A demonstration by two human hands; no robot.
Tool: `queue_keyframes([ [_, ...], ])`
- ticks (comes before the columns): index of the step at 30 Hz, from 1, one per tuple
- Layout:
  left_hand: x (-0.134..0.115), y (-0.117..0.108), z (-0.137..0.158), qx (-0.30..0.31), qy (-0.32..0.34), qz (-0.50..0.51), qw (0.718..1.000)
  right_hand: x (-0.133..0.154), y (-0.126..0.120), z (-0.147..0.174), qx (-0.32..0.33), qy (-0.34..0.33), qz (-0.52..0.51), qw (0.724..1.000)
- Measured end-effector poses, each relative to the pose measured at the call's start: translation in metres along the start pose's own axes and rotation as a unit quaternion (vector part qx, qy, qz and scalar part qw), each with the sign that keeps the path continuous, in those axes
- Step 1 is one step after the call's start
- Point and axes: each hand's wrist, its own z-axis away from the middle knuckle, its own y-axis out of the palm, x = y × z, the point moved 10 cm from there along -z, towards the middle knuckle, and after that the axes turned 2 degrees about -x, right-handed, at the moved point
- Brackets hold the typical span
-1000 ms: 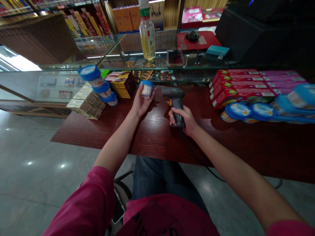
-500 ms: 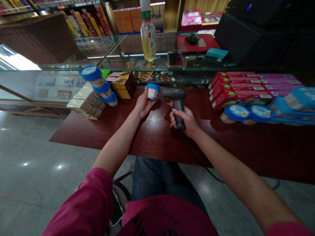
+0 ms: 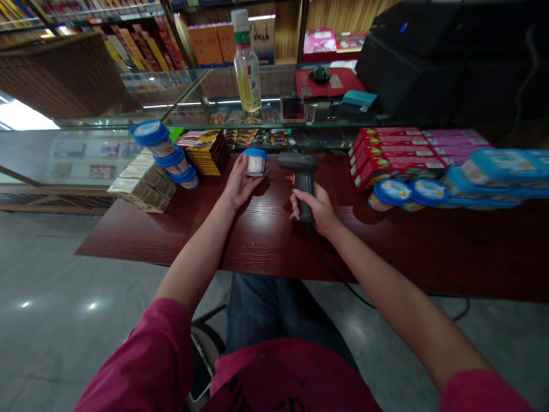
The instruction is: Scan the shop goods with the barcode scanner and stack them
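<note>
My left hand [image 3: 241, 182] is closed around a small tub with a blue lid [image 3: 256, 162], its white label turned toward the scanner side. In my right hand [image 3: 319, 207] is a dark grey barcode scanner [image 3: 303, 177], gripped by its handle with the head pointing left at the tub. A short gap separates scanner and tub, and both are held over the dark red wooden counter [image 3: 257, 243]. To the left, a stack of similar blue-lidded tubs [image 3: 171, 157] stands beside pale boxes [image 3: 143, 186] and a pile of yellow-edged packets [image 3: 206, 151].
More blue-lidded tubs [image 3: 429, 191] and stacked red boxes [image 3: 394, 157] occupy the right side. Behind, a glass display case [image 3: 189, 103] carries a bottle of yellow liquid [image 3: 247, 74] and a mouse [image 3: 319, 74] on a red mat. The scanner's cable [image 3: 338, 277] hangs past the counter's front edge.
The view has shifted slightly, so most things sit further left. The tub's label has turned a little more toward the camera. Both hands keep their holds.
</note>
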Motion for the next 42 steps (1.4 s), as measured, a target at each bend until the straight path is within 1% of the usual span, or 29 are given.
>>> queue_keyframes([
  [2, -0.002, 0.002, 0.003, 0.015, 0.018, -0.036, 0.999, 0.010, -0.007, 0.006, -0.013, -0.029, 0.006, 0.999],
  [4, -0.001, 0.009, 0.007, 0.032, 0.042, -0.081, 0.995, 0.023, -0.020, 0.018, -0.033, -0.057, 0.010, 0.998],
  [6, 0.002, 0.025, 0.013, 0.061, 0.070, -0.128, 0.987, 0.036, -0.041, 0.034, -0.065, -0.086, 0.017, 0.994],
  [7, 0.005, 0.038, 0.017, 0.081, 0.085, -0.148, 0.982, 0.043, -0.054, 0.044, -0.087, -0.101, 0.022, 0.991],
  [9, 0.010, 0.071, 0.026, 0.128, 0.123, -0.181, 0.967, 0.056, -0.083, 0.067, -0.141, -0.138, 0.034, 0.980],
  [11, 0.014, 0.113, 0.038, 0.167, 0.179, -0.214, 0.946, 0.070, -0.116, 0.092, -0.203, -0.182, 0.043, 0.961],
  [13, 0.023, 0.161, 0.051, 0.202, 0.238, -0.254, 0.915, 0.084, -0.146, 0.118, -0.269, -0.231, 0.054, 0.934],
  [15, 0.040, 0.214, 0.065, 0.246, 0.281, -0.289, 0.882, 0.097, -0.172, 0.144, -0.332, -0.279, 0.062, 0.899],
  [17, 0.064, 0.262, 0.077, 0.283, 0.314, -0.315, 0.850, 0.106, -0.191, 0.166, -0.392, -0.315, 0.060, 0.862],
  [18, 0.076, 0.282, 0.082, 0.290, 0.331, -0.328, 0.836, 0.109, -0.199, 0.176, -0.420, -0.326, 0.053, 0.845],
  [20, 0.100, 0.315, 0.088, 0.293, 0.355, -0.361, 0.811, 0.109, -0.210, 0.189, -0.466, -0.333, 0.030, 0.819],
  [22, 0.123, 0.339, 0.091, 0.296, 0.370, -0.395, 0.787, 0.106, -0.217, 0.195, -0.493, -0.326, 0.005, 0.806],
  [23, 0.133, 0.346, 0.092, 0.299, 0.375, -0.410, 0.776, 0.105, -0.218, 0.196, -0.500, -0.320, -0.005, 0.805],
  [25, 0.149, 0.355, 0.094, 0.301, 0.379, -0.436, 0.759, 0.101, -0.219, 0.195, -0.503, -0.310, -0.016, 0.807],
  [27, 0.159, 0.356, 0.094, 0.293, 0.378, -0.454, 0.752, 0.100, -0.218, 0.194, -0.501, -0.305, -0.024, 0.809],
  [29, 0.165, 0.352, 0.092, 0.278, 0.378, -0.466, 0.750, 0.099, -0.217, 0.194, -0.497, -0.305, -0.033, 0.811],
  [32, 0.169, 0.349, 0.089, 0.264, 0.386, -0.473, 0.747, 0.099, -0.216, 0.194, -0.487, -0.297, -0.042, 0.820],
  [36, 0.173, 0.350, 0.089, 0.270, 0.409, -0.480, 0.728, 0.100, -0.214, 0.192, -0.475, -0.276, -0.026, 0.835],
  [39, 0.173, 0.350, 0.096, 0.283, 0.415, -0.501, 0.705, 0.101, -0.213, 0.192, -0.471, -0.273, -0.011, 0.839],
  [41, 0.167, 0.343, 0.103, 0.287, 0.423, -0.522, 0.682, 0.101, -0.212, 0.190, -0.460, -0.271, -0.012, 0.845],
  [42, 0.160, 0.337, 0.108, 0.286, 0.432, -0.531, 0.670, 0.101, -0.210, 0.188, -0.449, -0.269, -0.014, 0.852],
])
